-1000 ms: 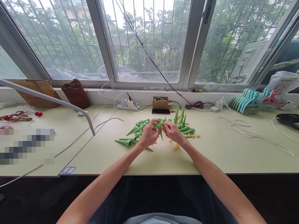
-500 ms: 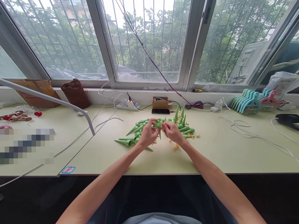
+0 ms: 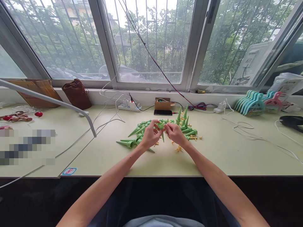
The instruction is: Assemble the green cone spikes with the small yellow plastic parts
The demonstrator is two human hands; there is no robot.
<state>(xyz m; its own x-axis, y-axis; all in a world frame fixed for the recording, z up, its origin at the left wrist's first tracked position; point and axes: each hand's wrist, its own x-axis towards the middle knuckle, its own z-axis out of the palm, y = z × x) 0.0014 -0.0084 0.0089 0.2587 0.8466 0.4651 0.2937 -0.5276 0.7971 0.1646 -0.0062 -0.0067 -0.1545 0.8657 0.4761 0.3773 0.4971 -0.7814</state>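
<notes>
Forearms [image 3: 117, 168] converging, my left hand [image 3: 151, 136] grips a green plastic spike [image 3: 161, 126] tip-down; right hand [image 3: 175, 134] curled at its wide end, can't tell if pinching anything.

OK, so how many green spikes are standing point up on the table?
3, grouped beyond the right hand: left spike, back spike, front-right spike. More may be hidden behind the hands.

Green spike [image 3: 161, 126] partly behind left hand [image 3: 151, 135]

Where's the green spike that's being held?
Head view, near centre: the green spike points down in the left hand, with the right hand at its rim.
</notes>
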